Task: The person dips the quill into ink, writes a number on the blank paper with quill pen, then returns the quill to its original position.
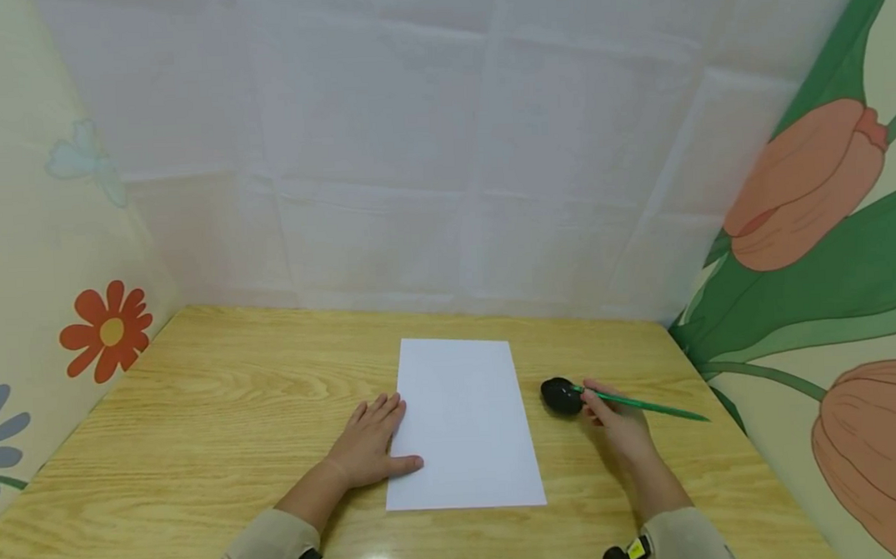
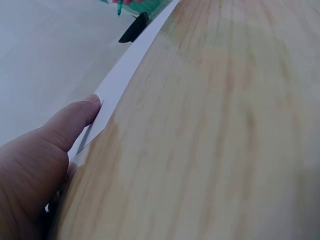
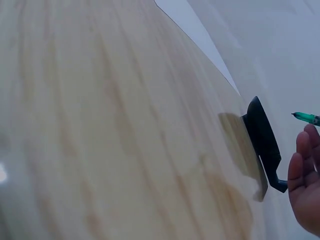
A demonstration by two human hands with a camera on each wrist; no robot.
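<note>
A white sheet of paper (image 1: 462, 421) lies lengthwise on the wooden table. My left hand (image 1: 371, 448) rests flat along its left edge, fingers spread and thumb over the paper; the left wrist view shows that thumb (image 2: 75, 117) on the sheet. To the right of the paper sits a small, shiny black dish (image 1: 561, 397) with a short handle. My right hand (image 1: 618, 422) pinches a slender green pen (image 1: 652, 406), its long end slanting out to the right. In the right wrist view, the pen's dark, pointed tip (image 3: 295, 114) is above the black dish (image 3: 264, 135).
A pale wood-grain table (image 1: 272, 387) spreads beneath everything. Creased white cloth (image 1: 412, 148) hangs behind it. Flower-printed panels stand on both sides, with a red flower (image 1: 111, 332) on the left and large tulips (image 1: 812, 184) on the right.
</note>
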